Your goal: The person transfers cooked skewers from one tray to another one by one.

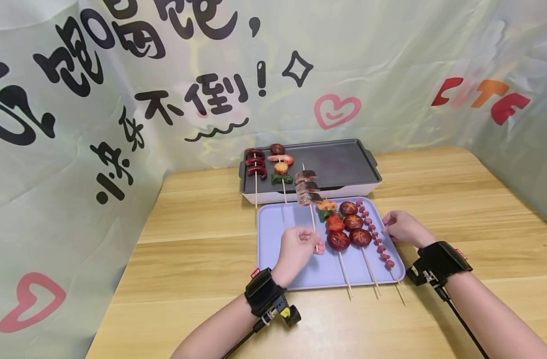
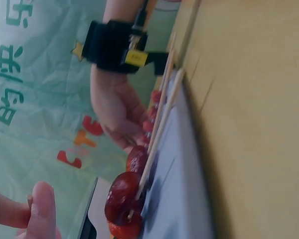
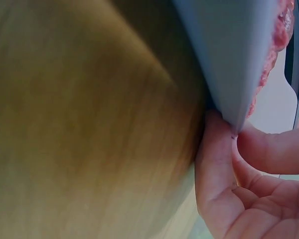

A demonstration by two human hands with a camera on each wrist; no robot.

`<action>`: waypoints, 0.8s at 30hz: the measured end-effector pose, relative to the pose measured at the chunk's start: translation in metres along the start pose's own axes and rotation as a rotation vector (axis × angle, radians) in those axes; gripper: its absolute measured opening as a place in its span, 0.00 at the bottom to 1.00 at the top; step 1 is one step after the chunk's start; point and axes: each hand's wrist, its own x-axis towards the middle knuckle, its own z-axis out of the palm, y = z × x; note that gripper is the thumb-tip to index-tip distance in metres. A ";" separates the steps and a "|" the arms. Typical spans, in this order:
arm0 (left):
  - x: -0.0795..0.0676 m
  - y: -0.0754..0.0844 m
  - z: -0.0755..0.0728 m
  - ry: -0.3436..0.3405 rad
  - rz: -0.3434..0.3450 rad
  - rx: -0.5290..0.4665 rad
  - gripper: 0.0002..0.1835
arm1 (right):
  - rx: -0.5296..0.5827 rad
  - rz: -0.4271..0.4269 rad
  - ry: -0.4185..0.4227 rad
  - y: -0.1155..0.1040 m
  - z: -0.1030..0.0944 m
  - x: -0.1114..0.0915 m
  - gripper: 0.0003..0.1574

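My left hand point(image 1: 299, 249) pinches the stick of a skewer of dark-skinned fish pieces point(image 1: 307, 187), raised over the blue tray point(image 1: 273, 269). The skewer's top overlaps the grill's near edge in the head view. My right hand point(image 1: 405, 228) grips the tray's right rim, thumb above and fingers beneath it, as the right wrist view shows. On the tray lie a mixed skewer with a mushroom cap point(image 1: 338, 241), a mushroom skewer point(image 1: 360, 237) and a skewer of small red pieces point(image 1: 381, 248). Their sticks stick out past the tray's near edge.
Behind the tray stands a grill pan point(image 1: 336, 162) with a dark plate and white base. On its left side lie a dark red curled-piece skewer point(image 1: 256, 162) and a mixed skewer with shrimp point(image 1: 280, 159). A printed cloth point(image 1: 390, 75) hangs around the wooden table point(image 1: 188, 269).
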 end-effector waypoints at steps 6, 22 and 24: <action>-0.029 0.020 -0.002 -0.025 0.017 0.017 0.06 | -0.005 0.003 -0.001 0.001 -0.001 0.001 0.11; -0.055 -0.021 -0.001 -0.056 -0.014 -0.044 0.06 | -0.009 0.001 0.002 -0.001 -0.001 0.000 0.12; -0.059 -0.024 -0.001 -0.056 -0.019 -0.049 0.06 | -0.011 0.004 -0.001 -0.001 -0.001 0.000 0.12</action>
